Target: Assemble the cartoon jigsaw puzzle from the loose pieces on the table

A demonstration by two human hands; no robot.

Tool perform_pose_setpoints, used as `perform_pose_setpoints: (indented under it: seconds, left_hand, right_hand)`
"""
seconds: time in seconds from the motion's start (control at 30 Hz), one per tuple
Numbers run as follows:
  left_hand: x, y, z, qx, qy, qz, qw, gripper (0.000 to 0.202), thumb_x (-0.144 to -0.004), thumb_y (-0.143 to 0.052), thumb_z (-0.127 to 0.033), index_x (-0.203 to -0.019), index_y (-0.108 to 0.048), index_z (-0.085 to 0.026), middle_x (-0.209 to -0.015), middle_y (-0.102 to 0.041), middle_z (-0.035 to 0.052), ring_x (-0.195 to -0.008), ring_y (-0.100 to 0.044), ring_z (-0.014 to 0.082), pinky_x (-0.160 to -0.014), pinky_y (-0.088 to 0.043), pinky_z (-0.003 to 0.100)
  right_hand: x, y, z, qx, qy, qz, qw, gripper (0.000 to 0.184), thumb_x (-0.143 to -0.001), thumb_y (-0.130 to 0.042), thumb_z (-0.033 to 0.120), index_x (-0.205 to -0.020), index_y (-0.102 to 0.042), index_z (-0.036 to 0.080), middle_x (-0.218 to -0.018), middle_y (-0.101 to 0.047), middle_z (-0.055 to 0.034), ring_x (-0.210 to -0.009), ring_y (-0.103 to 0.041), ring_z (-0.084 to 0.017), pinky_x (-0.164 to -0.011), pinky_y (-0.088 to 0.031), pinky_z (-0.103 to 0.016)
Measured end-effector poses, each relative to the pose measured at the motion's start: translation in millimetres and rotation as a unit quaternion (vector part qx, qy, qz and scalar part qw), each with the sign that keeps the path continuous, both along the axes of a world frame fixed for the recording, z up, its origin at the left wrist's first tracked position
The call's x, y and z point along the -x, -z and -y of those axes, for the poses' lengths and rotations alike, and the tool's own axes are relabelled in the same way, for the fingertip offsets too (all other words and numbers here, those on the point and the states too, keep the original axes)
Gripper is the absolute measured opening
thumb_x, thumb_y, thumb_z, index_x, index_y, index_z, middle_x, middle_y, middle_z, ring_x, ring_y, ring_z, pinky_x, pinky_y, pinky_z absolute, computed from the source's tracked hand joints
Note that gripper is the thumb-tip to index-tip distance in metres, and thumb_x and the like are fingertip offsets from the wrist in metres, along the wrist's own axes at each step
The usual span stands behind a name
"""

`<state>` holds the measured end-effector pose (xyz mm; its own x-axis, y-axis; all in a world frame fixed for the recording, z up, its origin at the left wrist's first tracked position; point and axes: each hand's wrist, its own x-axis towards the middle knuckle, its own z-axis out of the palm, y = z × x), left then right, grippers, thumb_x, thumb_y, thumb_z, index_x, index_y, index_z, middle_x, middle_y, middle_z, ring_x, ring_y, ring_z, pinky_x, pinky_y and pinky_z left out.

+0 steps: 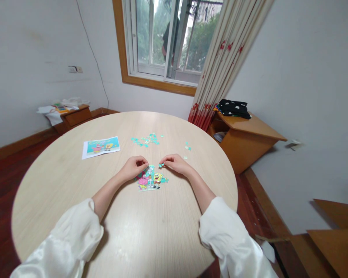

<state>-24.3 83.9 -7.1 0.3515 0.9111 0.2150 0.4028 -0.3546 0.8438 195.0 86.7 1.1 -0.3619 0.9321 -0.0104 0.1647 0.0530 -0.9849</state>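
Observation:
A partly joined jigsaw puzzle (149,182) lies on the round table, showing a pink figure, a pale figure and a yellow square one on turquoise. My left hand (134,168) is closed at its upper left edge, fingertips pinched together; whatever they may hold is hidden. Just off the upper right corner, my right hand (176,163) pinches a small turquoise puzzle piece (161,165) between thumb and fingers. Farther back are scattered loose pieces (149,139), mostly turquoise. A few more pieces (187,146) lie to the right.
A printed reference picture (102,147) rests on the table (150,235) at the left. Behind the table are a window (176,38) and a curtain (217,65). A wooden cabinet (240,139) with dark dotted cloth on top stands at the right, beyond the table edge.

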Motion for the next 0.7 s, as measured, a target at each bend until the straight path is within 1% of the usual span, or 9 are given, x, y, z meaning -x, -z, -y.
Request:
perform_pose_setpoints:
  seconds: [0.17,0.43,0.7]
  left_hand:
    - [-0.2,0.9,-0.5,-0.005,-0.004,-0.001,1.000,0.025,-0.068,-0.057,-0.039,-0.065,-0.062,-0.015,-0.061,-0.061,0.0018,-0.057,-0.052,0.0131,-0.055,-0.040,0.024]
    - [-0.3,1.1,-0.4,-0.004,-0.003,0.000,1.000,0.023,-0.069,-0.057,-0.036,-0.066,-0.063,-0.014,-0.060,-0.060,0.0018,-0.056,-0.051,0.0127,-0.054,-0.040,0.024]
    - [-0.6,0.7,0.0,-0.003,0.003,0.004,1.000,0.023,-0.069,-0.056,-0.035,-0.066,-0.062,-0.014,-0.062,-0.061,0.0022,-0.058,-0.053,0.0137,-0.056,-0.041,0.025]
  right_hand:
    - [-0.3,1.1,-1.4,-0.001,0.000,0.007,1.000,0.013,-0.064,-0.057,0.015,-0.068,-0.069,0.014,-0.065,-0.068,-0.0018,-0.063,-0.057,-0.010,-0.069,-0.045,-0.026]
    - [0.6,-2.9,1.1,0.002,0.004,0.004,1.000,0.015,-0.064,-0.054,0.013,-0.067,-0.069,0.013,-0.063,-0.066,-0.0007,-0.061,-0.056,-0.010,-0.069,-0.044,-0.026]
    - [-0.5,2.4,-1.7,0.000,0.001,0.008,1.000,0.015,-0.064,-0.054,0.015,-0.070,-0.069,0.013,-0.065,-0.067,-0.0019,-0.063,-0.057,-0.010,-0.068,-0.044,-0.026]
